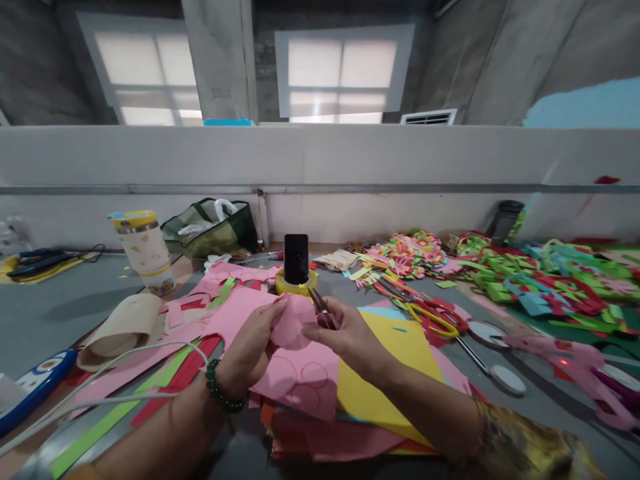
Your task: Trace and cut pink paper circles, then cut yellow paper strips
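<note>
Pink paper piece (293, 330), raised between two hands above a pink sheet (316, 377) with drawn circles.
Left hand (256, 327): fingertips pinched together on the piece's left edge. Right hand (353, 335): fingers curled around small scissors (325, 315), blades by the piece's right side; whether they bite the paper, I cannot tell. For smooth curves, I would steady the scissors, rotate the paper, and snip short.

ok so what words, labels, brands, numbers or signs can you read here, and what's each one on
None can be read.
Pillar: faint reddish marks, too blurred to read.
Tumbler: printed pattern, too small to tell if it includes letters.
Phone: dark screen, no legible text.
Pink paper in the left hand: no visible writing.
</note>
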{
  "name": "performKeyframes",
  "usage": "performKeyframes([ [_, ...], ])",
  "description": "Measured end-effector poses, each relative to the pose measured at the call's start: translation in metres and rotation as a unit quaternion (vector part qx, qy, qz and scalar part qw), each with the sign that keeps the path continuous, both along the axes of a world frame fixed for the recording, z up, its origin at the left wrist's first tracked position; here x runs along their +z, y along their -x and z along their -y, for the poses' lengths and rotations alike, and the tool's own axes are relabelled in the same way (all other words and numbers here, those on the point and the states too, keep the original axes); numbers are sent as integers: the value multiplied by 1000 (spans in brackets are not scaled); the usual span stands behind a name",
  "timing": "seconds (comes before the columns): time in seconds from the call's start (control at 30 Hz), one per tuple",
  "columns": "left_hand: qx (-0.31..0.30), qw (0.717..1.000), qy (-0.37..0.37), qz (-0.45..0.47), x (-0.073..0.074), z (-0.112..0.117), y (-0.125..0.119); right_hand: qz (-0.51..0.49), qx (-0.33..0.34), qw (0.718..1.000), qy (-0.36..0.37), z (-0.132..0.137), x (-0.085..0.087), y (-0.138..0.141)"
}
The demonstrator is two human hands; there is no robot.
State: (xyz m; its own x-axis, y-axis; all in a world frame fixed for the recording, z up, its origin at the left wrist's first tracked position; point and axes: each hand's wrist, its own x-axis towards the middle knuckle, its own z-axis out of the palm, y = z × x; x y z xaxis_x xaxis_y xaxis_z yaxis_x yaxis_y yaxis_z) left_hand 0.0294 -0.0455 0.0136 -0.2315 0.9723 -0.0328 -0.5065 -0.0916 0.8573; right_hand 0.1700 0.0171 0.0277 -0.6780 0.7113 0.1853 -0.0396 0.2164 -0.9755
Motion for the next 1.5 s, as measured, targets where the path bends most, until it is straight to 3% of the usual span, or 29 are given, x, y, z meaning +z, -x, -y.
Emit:
performKeyframes([
  [0.1, 3, 1000, 7, -21, -7, -1, 4, 5, 30, 999, 18, -3, -5, 0],
  [0.2, -5, 998, 4, -59, -9, 2, 10, 36, -9, 999, -4, -10, -7, -2],
  [0.33, -61, 996, 21, -69, -8, 6, 13, 69, -58, 996, 2, -18, -8, -5],
  [0.53, -80, 992, 80, 56, -24, 2, 2, -1, -116, 992, 43, -14, -21, 1],
  [0.77, -45, 991, 99, 73, -31, -1, 5, 100, -16, 994, -38, -18, -18, -4],
  [0.97, -8, 992, 92, 80, -33, -3, 5, 150, 17, 988, -32, -20, -20, -8],
  [1.17, -32, 994, 79, 72, -31, -1, 2, 147, 33, 988, -15, -20, -29, -5],
  [1.5, -20, 996, 81, 31, -33, -2, 1, 158, 31, 987, -17, -19, -26, -6],
])
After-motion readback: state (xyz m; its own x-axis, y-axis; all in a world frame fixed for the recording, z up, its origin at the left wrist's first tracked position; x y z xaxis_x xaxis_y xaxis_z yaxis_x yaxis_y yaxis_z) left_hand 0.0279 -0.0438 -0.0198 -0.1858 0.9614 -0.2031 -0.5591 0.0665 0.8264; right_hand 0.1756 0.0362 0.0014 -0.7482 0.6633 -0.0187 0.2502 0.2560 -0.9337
